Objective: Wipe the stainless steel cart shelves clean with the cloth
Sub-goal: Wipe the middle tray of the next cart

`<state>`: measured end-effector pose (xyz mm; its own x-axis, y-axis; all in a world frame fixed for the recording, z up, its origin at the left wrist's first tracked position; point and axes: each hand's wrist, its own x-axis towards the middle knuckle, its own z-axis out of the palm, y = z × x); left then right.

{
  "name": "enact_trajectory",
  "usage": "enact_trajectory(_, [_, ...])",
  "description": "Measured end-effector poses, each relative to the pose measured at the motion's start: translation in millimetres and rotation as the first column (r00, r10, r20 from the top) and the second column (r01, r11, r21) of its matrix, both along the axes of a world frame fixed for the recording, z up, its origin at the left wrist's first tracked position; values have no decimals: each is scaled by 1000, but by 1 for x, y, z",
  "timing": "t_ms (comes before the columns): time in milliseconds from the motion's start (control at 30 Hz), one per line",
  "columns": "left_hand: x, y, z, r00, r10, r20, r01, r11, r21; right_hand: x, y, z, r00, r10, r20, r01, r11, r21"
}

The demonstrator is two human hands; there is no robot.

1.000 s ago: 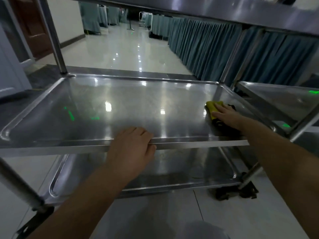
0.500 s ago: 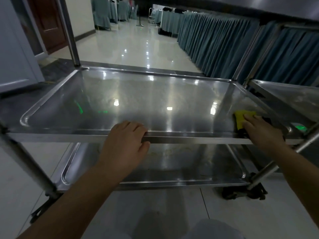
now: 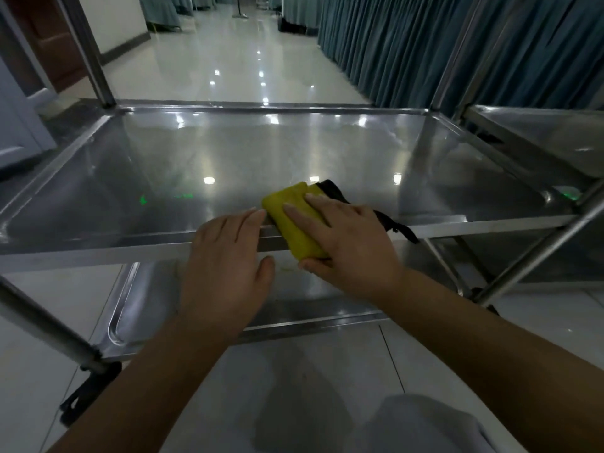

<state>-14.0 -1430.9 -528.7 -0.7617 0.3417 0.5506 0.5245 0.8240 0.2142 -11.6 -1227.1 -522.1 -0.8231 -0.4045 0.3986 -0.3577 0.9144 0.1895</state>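
One folded yellow cloth [image 3: 294,220], two shiny steel shelves [image 3: 248,148].
Right hand [image 3: 353,243] pinched it; left hand [image 3: 225,269] gripped the rim [image 3: 98,253] alongside.

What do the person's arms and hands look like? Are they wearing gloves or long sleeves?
No gloves, no long sleeves. The left hand and the right hand are bare, with no rings to see. The left forearm and right forearm are bare too: no watch, no bracelet, and no sleeve shows.
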Motion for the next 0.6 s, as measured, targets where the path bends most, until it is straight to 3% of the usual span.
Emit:
enact_trajectory(133, [-1,38,4,997,-77,-3,77,997,-29,7,51,-2,999,12,-30,-12,1000,23])
enact_trajectory(333, [-1,129,11,968,-252,-14,248,961,-121,36,172,5,983,-182,-25,183,982,52])
enact_trajectory(500, [-5,214,18,870,-492,-45,478,861,-171,58,253,11,941,-337,-12,335,933,132])
enact_trajectory(600, [-13,254,31,814,-580,16,570,794,-210,65,276,20,927,-374,18,364,913,185])
